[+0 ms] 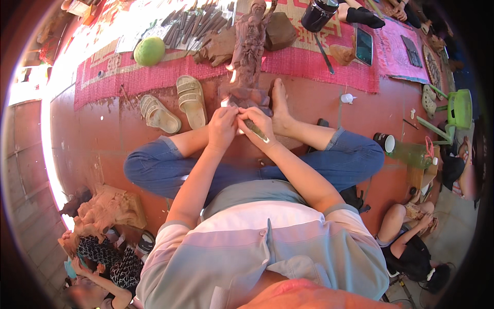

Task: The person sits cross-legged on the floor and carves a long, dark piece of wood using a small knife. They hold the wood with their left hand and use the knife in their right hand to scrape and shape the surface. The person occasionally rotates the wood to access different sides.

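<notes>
A brown carved wooden statue [249, 49] of a robed, bearded figure stands in front of me, between my bent legs. Both hands meet at its base [246, 98]. My right hand [260, 123] is closed around a slim carving tool [253, 127], whose shiny end shows at the heel of the palm. The tool's other end is hidden by my fingers. My left hand [222, 126] is closed too, its fingertips pressed together beside the right ones, close to the base. What the left fingers pinch is hidden.
Beyond the statue, several carving tools [193, 26] lie on a red mat [309, 72] near wood blocks [280, 32], a green round fruit [149, 51] and a phone [364, 46]. Sandals [191, 100] lie left. A cup [389, 142] and green bottle [411, 154] are right. Other people sit nearby.
</notes>
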A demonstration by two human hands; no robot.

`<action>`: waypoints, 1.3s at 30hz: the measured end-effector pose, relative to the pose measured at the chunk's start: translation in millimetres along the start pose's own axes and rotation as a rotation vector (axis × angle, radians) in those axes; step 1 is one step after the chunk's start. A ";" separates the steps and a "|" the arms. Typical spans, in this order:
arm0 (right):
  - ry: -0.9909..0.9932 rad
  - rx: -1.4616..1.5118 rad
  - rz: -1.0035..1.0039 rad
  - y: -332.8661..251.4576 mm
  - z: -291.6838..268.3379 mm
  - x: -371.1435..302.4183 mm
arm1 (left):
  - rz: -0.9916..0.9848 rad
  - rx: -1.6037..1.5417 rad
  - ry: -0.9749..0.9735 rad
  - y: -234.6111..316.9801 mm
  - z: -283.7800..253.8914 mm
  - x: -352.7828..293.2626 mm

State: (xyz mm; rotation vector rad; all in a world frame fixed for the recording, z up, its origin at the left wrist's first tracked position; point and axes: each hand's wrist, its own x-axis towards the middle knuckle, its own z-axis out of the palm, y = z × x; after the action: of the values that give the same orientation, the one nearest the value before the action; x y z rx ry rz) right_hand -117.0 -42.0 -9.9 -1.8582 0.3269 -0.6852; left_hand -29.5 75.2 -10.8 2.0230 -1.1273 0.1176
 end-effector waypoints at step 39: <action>-0.246 -0.048 -0.017 -36.5 -16.8 -34.6 | -0.012 -0.081 -0.043 -10.3 -3.7 -25.4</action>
State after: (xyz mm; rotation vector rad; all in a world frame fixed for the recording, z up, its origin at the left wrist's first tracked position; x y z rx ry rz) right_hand -158.0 -22.6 17.5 -1.9679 0.1683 -0.4560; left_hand -35.9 97.8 -25.4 1.9689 -1.1285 0.0223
